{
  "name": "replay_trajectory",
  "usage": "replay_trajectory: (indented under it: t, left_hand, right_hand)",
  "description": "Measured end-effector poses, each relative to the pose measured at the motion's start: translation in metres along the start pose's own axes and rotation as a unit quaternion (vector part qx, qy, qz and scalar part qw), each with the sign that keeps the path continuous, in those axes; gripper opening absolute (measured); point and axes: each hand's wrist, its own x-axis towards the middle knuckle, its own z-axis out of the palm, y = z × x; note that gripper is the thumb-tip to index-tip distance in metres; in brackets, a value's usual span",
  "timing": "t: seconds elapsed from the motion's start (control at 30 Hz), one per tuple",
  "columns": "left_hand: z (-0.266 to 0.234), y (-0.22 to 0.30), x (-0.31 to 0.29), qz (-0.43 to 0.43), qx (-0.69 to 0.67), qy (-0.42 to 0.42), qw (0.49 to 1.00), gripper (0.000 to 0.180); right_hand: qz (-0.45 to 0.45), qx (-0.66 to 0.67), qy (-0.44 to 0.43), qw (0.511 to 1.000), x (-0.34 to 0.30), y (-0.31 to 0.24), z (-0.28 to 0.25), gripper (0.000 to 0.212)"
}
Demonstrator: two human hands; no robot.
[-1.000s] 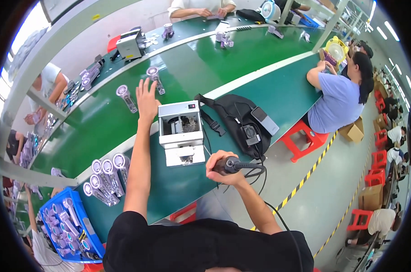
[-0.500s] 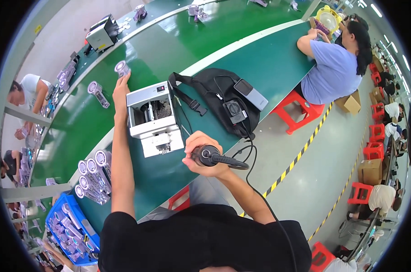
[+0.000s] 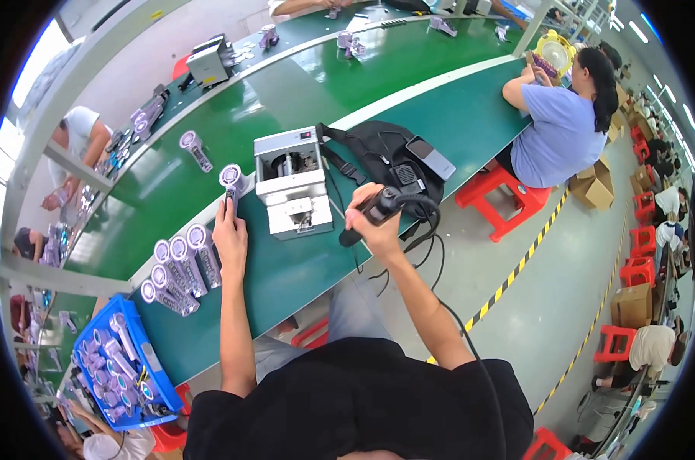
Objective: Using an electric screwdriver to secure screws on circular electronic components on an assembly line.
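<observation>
My left hand (image 3: 231, 234) is closed around the handle of a light purple handheld device with a round head (image 3: 231, 176), just left of a grey metal screw feeder (image 3: 292, 184). In my right hand (image 3: 376, 230) is a black corded electric screwdriver (image 3: 382, 205), held tilted to the right of the feeder, its lower end pointing left. Several like devices (image 3: 179, 264) lie in a slanted row on the green table near my left forearm. Another lone device (image 3: 195, 150) rests on the brighter green belt beyond.
A blue bin (image 3: 152, 368) full of purple parts stands at the lower left. Behind the feeder lies a black bag (image 3: 378, 146) with a power bank (image 3: 432, 157). A co-worker in a light blue shirt (image 3: 562, 130) sits at the right on a red stool (image 3: 501, 203).
My left hand has brought the device back from over the belt to beside the feeder. The screwdriver has swung from end-on to tilted and moved up and right. The whole view has shifted.
</observation>
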Motion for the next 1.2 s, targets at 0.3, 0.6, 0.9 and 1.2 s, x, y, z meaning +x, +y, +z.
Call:
replay_trajectory:
  t: [0.3,0.6,0.9,1.2]
  left_hand:
    - [-0.044,-0.036,-0.043,0.014,0.017,0.040,0.999,0.044]
    - [-0.059,-0.001,-0.077,0.020,-0.074,0.021,0.997,0.039]
    - [-0.041,0.056,-0.144,0.026,-0.122,-0.003,0.992,0.041]
    - [-0.045,0.055,-0.146,0.070,-0.148,0.004,0.986,0.047]
  right_hand:
    - [-0.058,0.017,-0.066,0.996,0.018,-0.040,0.026,0.019]
    - [-0.064,0.085,-0.129,0.986,0.069,-0.072,0.071,0.014]
    - [-0.040,-0.047,-0.119,0.991,0.077,-0.023,0.126,0.016]
    - [-0.021,-0.066,-0.133,0.989,0.084,-0.005,0.124,0.033]
